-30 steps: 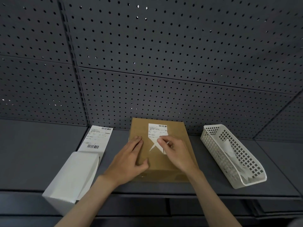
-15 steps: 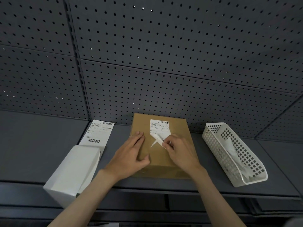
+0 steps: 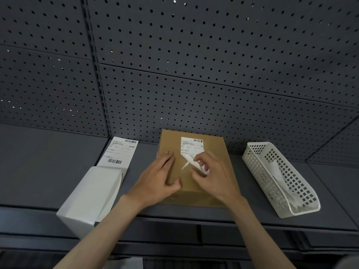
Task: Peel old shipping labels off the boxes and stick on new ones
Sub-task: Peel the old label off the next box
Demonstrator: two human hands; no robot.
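I've got the brown box (image 3: 196, 171) lying flat in the middle of the grey shelf (image 3: 38, 171), pushed back near the pegboard wall (image 3: 194, 74). My left hand (image 3: 157, 179) lies flat on the box's left side, fingers straight and together, thumb spread out, pressing down on the cardboard. My right hand (image 3: 211, 175) is curled over the middle of the box, thumb and fingertips pinching the loose lower part of the old label (image 3: 191, 150). The top of that label sticks flat to the lid, barcode at its upper right; the lower part is lifted and folded over, white underside showing.

Off to the left, a fresh label sheet (image 3: 120, 152) lies flat on the shelf, its near end tucked under a white box (image 3: 91, 197) that juts over the shelf's front edge. To the right, well apart from the brown box, sits a white plastic basket (image 3: 252, 158) with crumpled white paper (image 3: 277, 173) inside.
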